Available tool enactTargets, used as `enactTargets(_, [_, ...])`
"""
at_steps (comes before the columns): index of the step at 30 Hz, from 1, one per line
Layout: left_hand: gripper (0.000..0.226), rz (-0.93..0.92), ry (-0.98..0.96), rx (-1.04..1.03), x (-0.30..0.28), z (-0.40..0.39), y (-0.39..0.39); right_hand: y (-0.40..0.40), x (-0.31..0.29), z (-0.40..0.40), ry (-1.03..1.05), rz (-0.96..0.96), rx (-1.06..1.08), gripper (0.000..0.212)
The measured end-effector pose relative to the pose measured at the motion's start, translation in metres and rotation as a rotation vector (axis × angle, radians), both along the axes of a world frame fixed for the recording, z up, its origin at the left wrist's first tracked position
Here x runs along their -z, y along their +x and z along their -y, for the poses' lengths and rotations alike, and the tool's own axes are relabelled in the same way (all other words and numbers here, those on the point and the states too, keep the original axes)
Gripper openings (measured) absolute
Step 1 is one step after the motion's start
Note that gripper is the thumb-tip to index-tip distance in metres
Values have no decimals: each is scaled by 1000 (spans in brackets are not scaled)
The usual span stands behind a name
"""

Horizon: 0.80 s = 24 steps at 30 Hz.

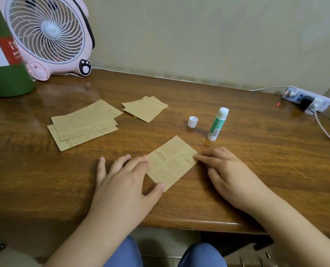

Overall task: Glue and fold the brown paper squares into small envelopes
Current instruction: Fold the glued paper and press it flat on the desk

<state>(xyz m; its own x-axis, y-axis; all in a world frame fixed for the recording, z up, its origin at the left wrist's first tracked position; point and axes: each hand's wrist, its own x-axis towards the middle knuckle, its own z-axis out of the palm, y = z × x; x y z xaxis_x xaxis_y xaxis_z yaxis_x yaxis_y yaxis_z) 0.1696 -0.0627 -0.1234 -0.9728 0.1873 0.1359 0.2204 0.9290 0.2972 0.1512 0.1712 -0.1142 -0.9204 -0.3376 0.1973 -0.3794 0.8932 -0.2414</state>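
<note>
Near the front edge of the dark brown wooden table [237, 170], a brown paper square printed with red newspaper-style text [172, 163] lies flat, turned like a diamond. The left hand [125, 182] rests on the square's left corner with fingers spread and straight, thumb lying along its lower left edge. The right hand [231, 174] lies flat, palm down, just right of the square, its straight forefinger touching the right corner.

Beyond the square and slightly right stands an uncapped green-and-white glue stick [217, 124], upright with a slight lean, and its small white cap [192, 122] sits just left of it. Farther behind the square, to the left, lies a loose stack of larger brown printed sheets [83, 125]; a smaller pile of brown squares [145, 108] lies straight behind it. Far behind the square on the left stand a pink desk fan [48, 33] and a green bottle with a white and red label [4, 60]. Far to the right is a white power strip [307, 100] with plugs and cables.
</note>
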Motion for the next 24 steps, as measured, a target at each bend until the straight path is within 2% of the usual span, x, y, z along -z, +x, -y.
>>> enactTargets(2, [58,-35,-19,8,0,0,-1,-8,-4,-7,-26,33,143,39])
enactTargets(4, [51,-39,28,34,0,0,-1,-10,-8,-2,-175,72,242,38])
enactTargets(6, [55,-33,99,41,2,3,-1,-10,-12,9,-318,134,245,44])
enactTargets(8, [63,-15,86,57,3,5,-1,-12,-16,21,-422,208,226,50])
enactTargets(11, [53,13,104,76,2,11,-1,-18,-24,33,-594,257,237,43])
enactTargets(13, [54,51,113,99,-1,13,-1,-19,-33,38,-722,324,265,35])
enactTargets(16, [52,63,162,126,-4,13,-3,-18,-43,43,-876,373,278,36])
enactTargets(18, [47,62,187,139,-4,13,-4,-16,-46,42,-880,391,237,36])
enactTargets(20, [47,85,184,161,-3,14,-6,-14,-44,41,-761,438,141,39])
enactTargets(22, [65,106,159,207,-3,16,-7,-13,-38,39,-621,481,35,47])
enactTargets(24, [77,110,108,233,-2,18,-8,-14,-32,35,-520,348,54,49])
